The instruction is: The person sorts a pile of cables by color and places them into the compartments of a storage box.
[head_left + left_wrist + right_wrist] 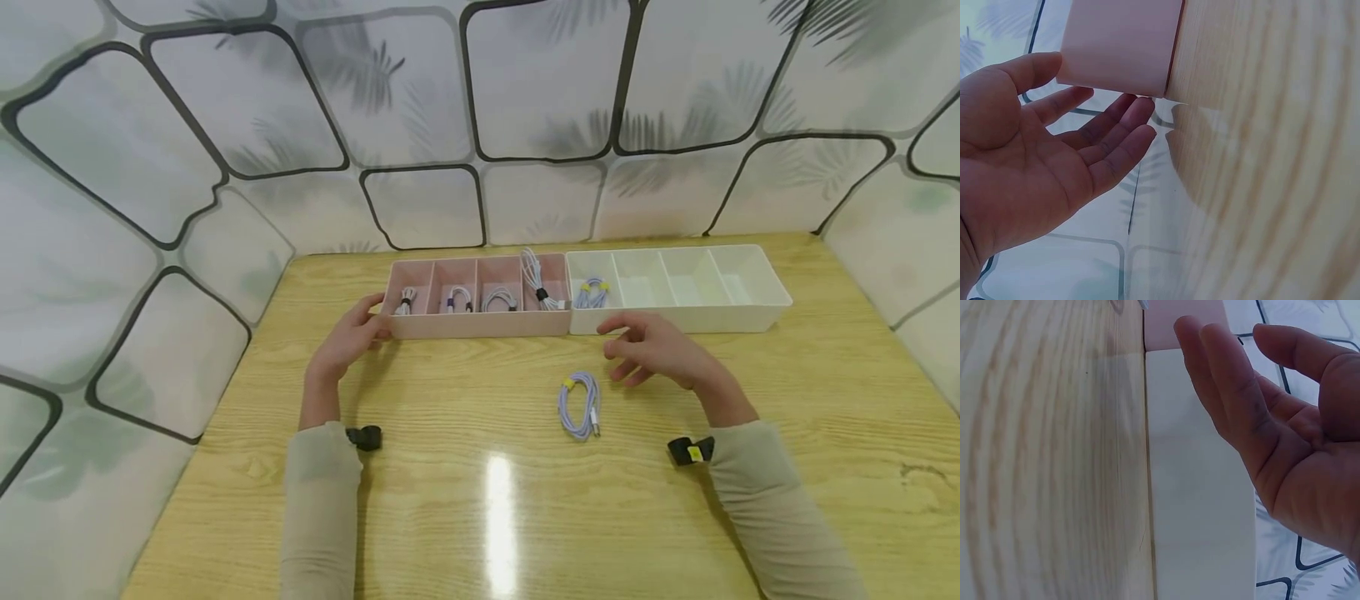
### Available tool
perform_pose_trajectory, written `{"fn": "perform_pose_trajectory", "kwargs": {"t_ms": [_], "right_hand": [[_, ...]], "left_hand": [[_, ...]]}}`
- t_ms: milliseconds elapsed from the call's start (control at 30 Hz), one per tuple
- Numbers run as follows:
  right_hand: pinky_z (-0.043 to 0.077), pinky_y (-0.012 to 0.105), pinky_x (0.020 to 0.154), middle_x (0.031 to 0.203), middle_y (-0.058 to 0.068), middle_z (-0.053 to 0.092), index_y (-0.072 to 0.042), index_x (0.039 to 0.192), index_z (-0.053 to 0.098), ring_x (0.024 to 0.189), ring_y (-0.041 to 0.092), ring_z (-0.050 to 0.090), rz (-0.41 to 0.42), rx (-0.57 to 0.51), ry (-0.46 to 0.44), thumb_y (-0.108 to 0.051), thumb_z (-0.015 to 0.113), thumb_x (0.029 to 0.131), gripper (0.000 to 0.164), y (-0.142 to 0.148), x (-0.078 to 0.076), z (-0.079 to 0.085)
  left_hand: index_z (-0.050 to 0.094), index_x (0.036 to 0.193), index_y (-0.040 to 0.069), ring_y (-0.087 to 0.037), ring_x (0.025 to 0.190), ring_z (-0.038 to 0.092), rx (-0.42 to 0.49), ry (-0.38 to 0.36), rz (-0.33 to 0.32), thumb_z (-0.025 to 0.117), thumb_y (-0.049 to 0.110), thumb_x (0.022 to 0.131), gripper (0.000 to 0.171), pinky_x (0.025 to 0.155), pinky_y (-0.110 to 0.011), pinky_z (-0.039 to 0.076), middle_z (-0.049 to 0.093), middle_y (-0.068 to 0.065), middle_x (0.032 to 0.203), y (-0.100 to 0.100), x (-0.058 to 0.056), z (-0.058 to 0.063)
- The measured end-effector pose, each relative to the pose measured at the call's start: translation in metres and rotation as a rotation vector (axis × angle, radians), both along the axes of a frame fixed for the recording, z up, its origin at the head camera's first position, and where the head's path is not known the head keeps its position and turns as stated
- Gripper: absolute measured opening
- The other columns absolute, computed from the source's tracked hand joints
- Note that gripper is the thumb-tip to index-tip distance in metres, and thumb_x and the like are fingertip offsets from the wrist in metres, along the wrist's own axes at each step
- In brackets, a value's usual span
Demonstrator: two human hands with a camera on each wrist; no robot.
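Observation:
My left hand [351, 337] is at the left end of the pink divided box [480, 326], thumb and fingertips right at its end wall, fingers loosely bent. Each of the pink box's compartments has a bundled cable in it; the rightmost bundle, a white cable [532, 275], stands up above the rim. My right hand [652, 350] hovers before the white divided box [682, 320], fingers relaxed and holding nothing. A lilac cable bundle [592, 293] lies in the white box's leftmost compartment. In front of the boxes lies a coiled lilac cable [578, 407] with a yellow tie.
Both boxes stand end to end on the wooden table [435, 500], near its back edge. Behind them rises a patterned backdrop [540, 92], which also closes off the left and right sides. Each wrist wears a small black camera on a strap.

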State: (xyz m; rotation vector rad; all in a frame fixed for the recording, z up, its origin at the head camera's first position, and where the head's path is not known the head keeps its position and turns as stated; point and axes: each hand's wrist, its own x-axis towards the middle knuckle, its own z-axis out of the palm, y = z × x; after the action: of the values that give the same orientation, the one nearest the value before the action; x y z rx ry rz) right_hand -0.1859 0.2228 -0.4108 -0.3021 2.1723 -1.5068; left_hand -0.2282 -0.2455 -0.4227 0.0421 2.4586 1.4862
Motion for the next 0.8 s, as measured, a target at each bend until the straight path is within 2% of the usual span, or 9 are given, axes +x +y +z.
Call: {"fn": "perform_pose_trajectory", "kwargs": {"t_ms": [200,367,600,700,800], "right_hand": [[0.059,0.044,0.067,0.11,0.029,0.061,0.006,0.136,0.046,0.084,0.034,0.07,0.027,0.053,0.011,-0.015,0.06,0.099,0.045,-0.008,0.004,0.0],[0.059,0.041,0.067,0.114,0.026,0.058,0.003,0.136,0.048,0.085,0.029,0.069,0.058,0.146,0.049,-0.018,0.064,0.097,0.047,-0.015,0.008,-0.002],[0.058,0.038,0.066,0.116,0.023,0.057,0.0,0.134,0.051,0.085,0.026,0.067,0.065,0.24,0.055,-0.022,0.07,0.093,0.05,-0.022,0.01,-0.006],[0.058,0.037,0.066,0.117,0.022,0.057,0.0,0.135,0.051,0.085,0.025,0.067,0.073,0.26,0.055,-0.025,0.071,0.092,0.053,-0.023,0.01,-0.007],[0.058,0.037,0.067,0.117,0.022,0.056,0.0,0.135,0.051,0.085,0.024,0.067,0.074,0.27,0.049,-0.027,0.071,0.092,0.054,-0.024,0.01,-0.007]], "left_hand": [[0.027,0.158,0.015,-0.037,0.122,0.054,0.0,0.005,0.002,0.046,0.029,0.103,0.059,0.097,-0.046,0.044,0.05,-0.025,0.139,0.0,0.0,0.0],[0.026,0.158,0.015,-0.038,0.123,0.053,-0.007,0.011,0.006,0.045,0.028,0.103,0.06,0.098,-0.047,0.044,0.049,-0.025,0.141,0.0,0.0,0.0],[0.023,0.158,0.012,-0.04,0.124,0.052,-0.001,0.007,-0.003,0.044,0.026,0.103,0.061,0.1,-0.049,0.043,0.047,-0.028,0.141,0.001,0.002,0.002],[0.022,0.159,0.011,-0.042,0.124,0.051,0.014,-0.015,0.001,0.043,0.023,0.104,0.06,0.102,-0.053,0.041,0.046,-0.03,0.141,0.002,0.004,0.006],[0.02,0.159,0.007,-0.045,0.125,0.049,0.015,-0.026,-0.004,0.042,0.019,0.104,0.06,0.103,-0.056,0.04,0.045,-0.033,0.142,0.006,0.009,0.018]]}}
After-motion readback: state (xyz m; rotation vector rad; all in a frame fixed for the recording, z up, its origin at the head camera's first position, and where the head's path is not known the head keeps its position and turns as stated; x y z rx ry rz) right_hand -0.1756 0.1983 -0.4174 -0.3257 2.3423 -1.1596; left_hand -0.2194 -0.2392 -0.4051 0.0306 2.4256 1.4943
